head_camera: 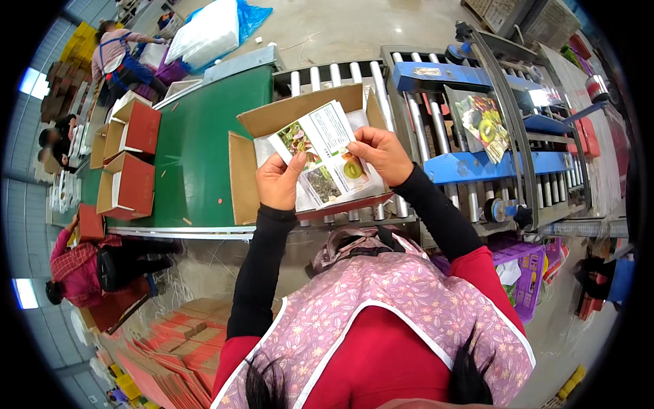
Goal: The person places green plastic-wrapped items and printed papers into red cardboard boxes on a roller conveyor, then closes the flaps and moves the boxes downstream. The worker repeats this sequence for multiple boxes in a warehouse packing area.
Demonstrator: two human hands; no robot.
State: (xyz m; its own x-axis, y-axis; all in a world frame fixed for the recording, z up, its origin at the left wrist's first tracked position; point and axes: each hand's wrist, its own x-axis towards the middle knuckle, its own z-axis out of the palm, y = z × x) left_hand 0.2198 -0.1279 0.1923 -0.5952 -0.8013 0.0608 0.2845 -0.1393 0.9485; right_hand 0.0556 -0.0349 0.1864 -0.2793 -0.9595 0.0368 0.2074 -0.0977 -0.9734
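Note:
Between both hands I hold a printed leaflet (327,148) with pictures of kiwifruit and plants and some writing. My left hand (281,179) pinches its lower left side, thumb on top. At its right edge, my right hand (383,153) grips it between thumb and fingers. Right beneath is an open cardboard box (301,111), brown inside, with its flaps spread and white lining showing. It rests across the metal rollers (378,92) beside the end of a green conveyor belt (204,138). The leaflet hides most of the box's inside.
Several open red boxes (127,184) stand on the belt's left part. A blue-railed machine (454,168) at right carries a pile of leaflets (483,122). Flattened red cardboard (173,353) is stacked at lower left. A purple crate (526,276) sits at right. Co-workers (117,56) stand along the line.

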